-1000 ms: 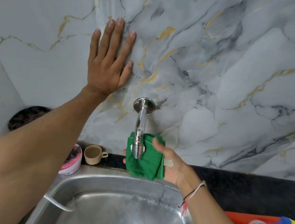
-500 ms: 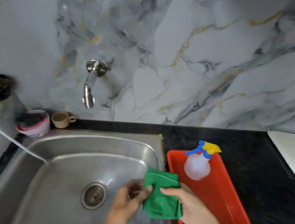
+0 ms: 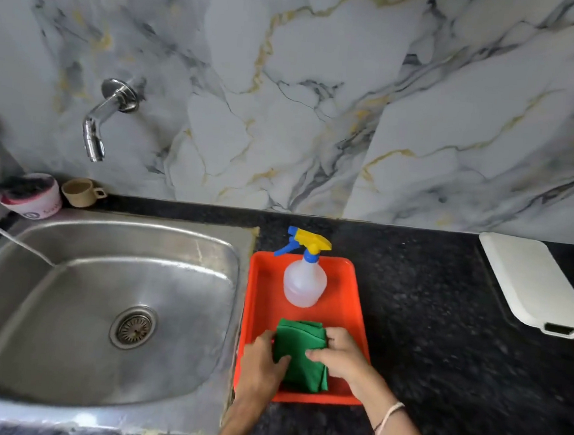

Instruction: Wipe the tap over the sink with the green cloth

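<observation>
The folded green cloth (image 3: 300,354) lies in the near part of an orange tray (image 3: 258,304) on the black counter. My left hand (image 3: 260,363) grips its left edge and my right hand (image 3: 340,353) grips its right edge. The chrome tap (image 3: 102,118) sticks out of the marble wall at the upper left, above the steel sink (image 3: 66,303), with neither hand near it.
A clear spray bottle (image 3: 304,282) with a blue and yellow trigger stands at the tray's far end. A beige cup (image 3: 81,191) and a pink tub (image 3: 31,197) sit behind the sink. A white board (image 3: 534,281) lies at the right. A thin white tube (image 3: 9,235) runs into the sink.
My right hand left the tap with the cloth and my left hand came off the wall. Both hands moved right with the cloth, from above the sink into the orange tray.
</observation>
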The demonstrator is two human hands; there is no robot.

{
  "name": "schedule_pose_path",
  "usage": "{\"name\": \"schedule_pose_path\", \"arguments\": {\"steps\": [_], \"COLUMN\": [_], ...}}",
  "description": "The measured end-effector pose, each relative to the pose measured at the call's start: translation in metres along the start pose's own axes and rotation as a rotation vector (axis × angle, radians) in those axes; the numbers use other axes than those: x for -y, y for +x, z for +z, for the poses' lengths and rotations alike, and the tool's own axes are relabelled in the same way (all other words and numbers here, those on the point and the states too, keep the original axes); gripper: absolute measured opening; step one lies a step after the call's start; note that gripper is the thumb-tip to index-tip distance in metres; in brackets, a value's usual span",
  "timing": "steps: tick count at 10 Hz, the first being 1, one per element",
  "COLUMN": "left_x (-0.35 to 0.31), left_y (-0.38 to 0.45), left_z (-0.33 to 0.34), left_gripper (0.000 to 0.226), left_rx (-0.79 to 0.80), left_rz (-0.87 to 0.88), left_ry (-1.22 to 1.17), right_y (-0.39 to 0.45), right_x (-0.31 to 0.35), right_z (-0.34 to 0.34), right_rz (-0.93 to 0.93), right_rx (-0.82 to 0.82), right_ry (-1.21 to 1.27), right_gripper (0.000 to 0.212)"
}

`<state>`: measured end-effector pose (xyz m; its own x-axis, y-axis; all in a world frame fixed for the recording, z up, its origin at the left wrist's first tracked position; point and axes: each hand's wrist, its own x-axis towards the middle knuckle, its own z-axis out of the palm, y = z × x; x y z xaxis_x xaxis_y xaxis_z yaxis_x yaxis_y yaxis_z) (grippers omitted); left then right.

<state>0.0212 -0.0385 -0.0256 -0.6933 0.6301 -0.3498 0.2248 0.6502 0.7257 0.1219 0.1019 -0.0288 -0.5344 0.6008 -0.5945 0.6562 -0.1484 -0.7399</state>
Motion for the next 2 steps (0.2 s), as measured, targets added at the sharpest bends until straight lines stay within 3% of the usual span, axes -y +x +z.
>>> {"name": "schedule_pose_path", "arguments": {"steps": [1,2], "left_x": [-0.004,-0.025], "left_y": [-0.004,-0.006], "left_z": [0.002,-0.019], "left_gripper": [0.055,0.066], "left_rx": [0.011,-0.028], "left_rz": [-0.002,0.06], "left_ry": [0.094,0.139], "right_y": [-0.009,-0.028], "right_x": [0.008,0.031], "right_z": [-0.007,-0.022], "right_rz": [-0.012,-0.095], "right_rx": [0.055,-0.044], "right_ry": [-0.121,-0.267], "right_gripper": [0.042,0.075]}}
